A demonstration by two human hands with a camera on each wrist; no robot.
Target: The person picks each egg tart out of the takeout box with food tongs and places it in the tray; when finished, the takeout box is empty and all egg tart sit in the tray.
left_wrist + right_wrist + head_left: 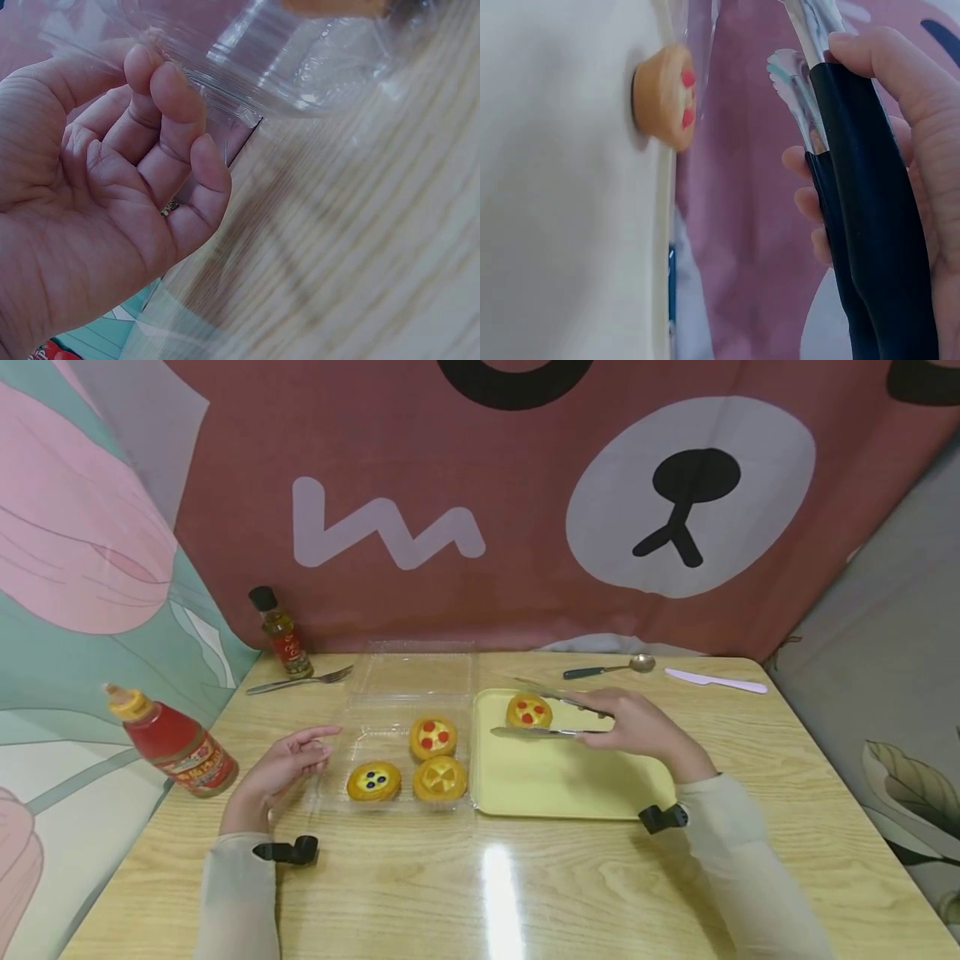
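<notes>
Two pale sleeves point(238, 893) are shown nearest the head camera, stretched over the wooden surface point(405, 885) in front of the yellow tray point(555, 793). Metal tongs point(536, 732) are held over the tray by the right hand point(637, 722), its grip clamped on them. By their parted arms a red-dotted tart point(529, 713) at the tray's far left corner is flanked. Directly left of the tray, a clear container point(382, 739) is occupied by a second red-dotted tart point(432, 738), a cross-marked tart point(439, 779) and a blue-dotted tart point(373, 781). Farther left of the tray, the left hand point(288, 764) is held with its grip slack and nothing clasped; a red sauce bottle point(187, 752) is placed farthest left. Behind the tray, a spoon point(611, 669) and a lilac knife point(716, 681) are laid.

By the left wrist view, the palm and bent fingers point(178, 90) are revealed close up, near the container's edge; whether it is touched cannot be told.

By the right wrist view, the tongs' black handles point(862, 172), mostly covered in the head view, are exposed. The tart's side is shown too, rested on the tray, with the scalloped tip point(784, 71) held apart from it.
</notes>
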